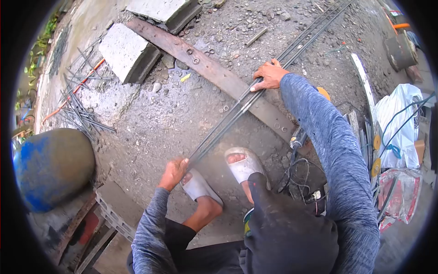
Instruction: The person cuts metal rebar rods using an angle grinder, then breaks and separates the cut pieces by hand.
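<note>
A bundle of long thin steel bars (224, 122) runs diagonally from near my feet up to the top right. My left hand (174, 173) is closed around its near end, just in front of my left slipper. Farther up, my right hand (270, 76) grips the bars from above, thumb along the near side. Under the bars lies a brown wooden plank (219, 81), crossing them close to my right hand. Small metal rings (196, 60) lie on the plank and beside it.
Concrete blocks (123, 48) stand at the upper left, with cut rods (82, 114) scattered below them. A blue-and-brown drum (54, 169) lies left. Tangled cables (299, 176) are near my right foot. White plastic bags (397, 123) and a pale wooden strip (363, 84) are right.
</note>
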Motion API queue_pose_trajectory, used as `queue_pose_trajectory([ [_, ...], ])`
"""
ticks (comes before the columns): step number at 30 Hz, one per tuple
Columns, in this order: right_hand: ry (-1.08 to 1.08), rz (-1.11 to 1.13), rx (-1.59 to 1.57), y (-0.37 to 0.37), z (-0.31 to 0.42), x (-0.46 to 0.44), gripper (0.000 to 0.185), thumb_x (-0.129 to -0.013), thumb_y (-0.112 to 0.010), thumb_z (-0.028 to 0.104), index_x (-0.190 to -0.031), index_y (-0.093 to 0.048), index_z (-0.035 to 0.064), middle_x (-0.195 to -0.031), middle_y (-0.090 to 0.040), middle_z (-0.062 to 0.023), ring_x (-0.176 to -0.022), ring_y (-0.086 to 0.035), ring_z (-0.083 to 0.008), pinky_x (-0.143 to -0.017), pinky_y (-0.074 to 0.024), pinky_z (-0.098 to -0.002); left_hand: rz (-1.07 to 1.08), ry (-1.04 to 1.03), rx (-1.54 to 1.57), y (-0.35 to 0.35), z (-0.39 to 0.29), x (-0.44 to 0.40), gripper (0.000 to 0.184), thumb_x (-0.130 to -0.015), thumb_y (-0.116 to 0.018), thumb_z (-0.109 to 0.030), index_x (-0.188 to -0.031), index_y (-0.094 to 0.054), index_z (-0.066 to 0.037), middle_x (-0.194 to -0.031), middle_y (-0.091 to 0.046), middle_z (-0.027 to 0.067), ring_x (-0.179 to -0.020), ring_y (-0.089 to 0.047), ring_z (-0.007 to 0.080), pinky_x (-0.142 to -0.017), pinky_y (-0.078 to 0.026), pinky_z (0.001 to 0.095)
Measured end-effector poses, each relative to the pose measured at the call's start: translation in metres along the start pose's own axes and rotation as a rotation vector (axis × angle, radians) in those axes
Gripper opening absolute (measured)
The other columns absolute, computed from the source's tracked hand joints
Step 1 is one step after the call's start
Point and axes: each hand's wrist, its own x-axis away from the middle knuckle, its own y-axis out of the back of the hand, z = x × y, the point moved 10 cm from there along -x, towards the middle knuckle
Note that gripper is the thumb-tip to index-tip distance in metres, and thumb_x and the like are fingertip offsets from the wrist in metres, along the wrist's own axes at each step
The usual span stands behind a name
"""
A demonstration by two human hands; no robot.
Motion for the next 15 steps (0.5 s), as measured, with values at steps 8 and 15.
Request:
queue_pose_trajectory([
  [8, 0.001, 0.094, 0.029, -0.019, 0.003, -0.019, 0.076, -0.072, -0.069, 0.075, -0.114, -0.076, 0.0121, -0.115, -0.073, -0.016, -0.117, -0.065, -0.0325, -0.112, -0.0234, -0.0618, 0.027, -0.059, 0.173, -0.021, 0.003, 0.012, 0.04, -0.104, -0.054, -0.03, -0.086, -0.064, 0.004, -0.059, -0.058, 0.0098, -0.053, -0.058, 0.0185, -0.053, -0.047, 0.0376],
  [15, 0.011, 0.042, 0.044, -0.016, 0.0, -0.016, 0.076, -0.072, -0.066, 0.078, -0.109, -0.077, 0.0126, -0.109, -0.074, -0.0154, -0.117, -0.064, -0.0325, -0.11, -0.0274, -0.0576, -0.281, -0.159, -0.376, 0.106, -0.173, 0.066, 0.04, -0.095, -0.068, -0.03, -0.075, -0.067, 0.003, -0.062, -0.06, 0.022, -0.055, -0.063, 0.0323, -0.055, -0.047, 0.045],
])
